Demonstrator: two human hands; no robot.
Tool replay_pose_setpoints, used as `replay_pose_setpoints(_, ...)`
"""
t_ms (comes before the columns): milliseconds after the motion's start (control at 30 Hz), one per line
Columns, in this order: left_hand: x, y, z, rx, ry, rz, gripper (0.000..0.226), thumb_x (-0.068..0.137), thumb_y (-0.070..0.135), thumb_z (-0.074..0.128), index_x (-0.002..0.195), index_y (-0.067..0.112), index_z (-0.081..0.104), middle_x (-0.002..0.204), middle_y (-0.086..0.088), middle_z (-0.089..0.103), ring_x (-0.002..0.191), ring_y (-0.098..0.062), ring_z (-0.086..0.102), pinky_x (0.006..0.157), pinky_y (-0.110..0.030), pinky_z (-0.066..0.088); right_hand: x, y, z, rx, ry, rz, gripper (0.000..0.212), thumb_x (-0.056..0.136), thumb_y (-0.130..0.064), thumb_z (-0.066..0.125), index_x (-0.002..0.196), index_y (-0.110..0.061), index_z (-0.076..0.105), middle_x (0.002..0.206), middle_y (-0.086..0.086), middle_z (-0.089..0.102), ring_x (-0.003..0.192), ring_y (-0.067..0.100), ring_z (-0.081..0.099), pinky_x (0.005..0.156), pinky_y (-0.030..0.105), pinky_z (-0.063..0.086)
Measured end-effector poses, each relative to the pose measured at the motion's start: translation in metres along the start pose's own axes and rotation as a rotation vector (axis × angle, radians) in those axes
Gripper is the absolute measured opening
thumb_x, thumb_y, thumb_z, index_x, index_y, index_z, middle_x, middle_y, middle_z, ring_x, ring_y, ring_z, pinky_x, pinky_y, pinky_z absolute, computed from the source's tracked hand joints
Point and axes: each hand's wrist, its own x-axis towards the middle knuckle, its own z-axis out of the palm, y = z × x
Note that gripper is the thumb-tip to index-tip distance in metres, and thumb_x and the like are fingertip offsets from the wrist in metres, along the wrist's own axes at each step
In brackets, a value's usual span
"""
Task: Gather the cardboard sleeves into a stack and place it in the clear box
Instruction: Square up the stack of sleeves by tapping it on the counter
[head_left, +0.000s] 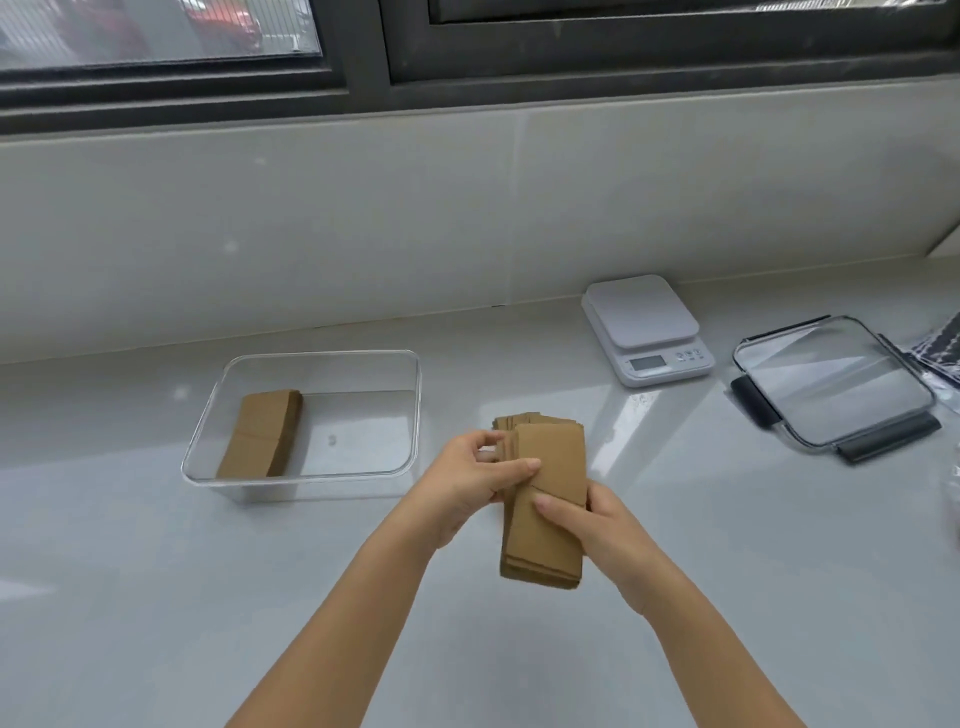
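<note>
Two hands on one stack, and that is where the action sits. Far left first: the clear box (304, 423) lies open on the grey counter (156, 597), and a short pile of sleeves (262, 434) rests flat along its left wall, well apart from the hands. Moving right, the left hand (470, 488) comes in at the stack's left edge, fingers curled around the side and the thumb laid over the top face, so it is closed on the cardboard. Centre now: the stack (545, 499) of brown sleeves is just right of the box, long side running away from the camera, with its far ends fanned and uneven. Whether its near end touches the counter or is lifted clear, I cannot tell. The right hand (595, 527) clamps the stack's right edge, thumb pressed flat on the top sleeve, fingers wrapped behind and out of sight. Further right and back, a white scale (647, 327) sits near the wall. Far right, the lid (836, 387) with dark latches lies flat, well apart from the box.
</note>
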Motion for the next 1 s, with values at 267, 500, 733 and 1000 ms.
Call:
replay_pose_setpoints(267,0.052,-0.007,-0.01,0.142,0.18,-0.163,0.053,0.094,0.019,0.047,0.144,0.008,0.032,0.148,-0.01,0.038,0.135,-0.025,0.037,0.113,-0.04,0.029,0.06,-0.004,-0.024,0.114,0.214,0.067,0.025,0.094,-0.018,0.056,0.119,-0.016,0.054,0.113,0.006,0.064,0.098,0.022,0.061,0.07,0.024,0.049)
replay_pose_setpoints(500,0.075,-0.022,0.009,0.176,0.05,-0.194,0.038,0.096,0.013,0.033,0.13,0.008,0.051,0.121,-0.011,0.063,0.11,-0.024,0.06,0.096,-0.037,0.048,0.089,0.004,-0.019,-0.291,0.326,0.156,0.029,0.088,-0.036,0.06,0.108,-0.017,0.052,0.115,0.007,0.052,0.104,0.027,0.055,0.092,0.044,0.051)
replay_pose_setpoints(733,0.075,-0.018,0.01,0.088,0.051,-0.183,0.036,0.101,0.02,0.029,0.131,0.011,0.047,0.12,-0.004,0.059,0.103,-0.016,0.058,0.1,-0.042,0.046,0.099,0.004,-0.011,-0.23,0.269,0.197,0.066,0.087,-0.034,0.064,0.136,-0.01,0.027,0.136,0.009,0.028,0.123,0.029,0.043,0.103,0.046,0.044)
replay_pose_setpoints(1000,0.069,-0.023,0.01,-0.082,0.03,-0.21,0.04,0.102,0.023,0.028,0.136,0.009,0.045,0.126,-0.008,0.058,0.112,-0.021,0.056,0.105,-0.044,0.042,0.107,0.019,-0.003,-0.201,0.29,0.157,0.087,0.073,-0.04,0.075,0.139,-0.019,0.022,0.135,0.004,0.041,0.121,0.029,0.05,0.1,0.049,0.048)
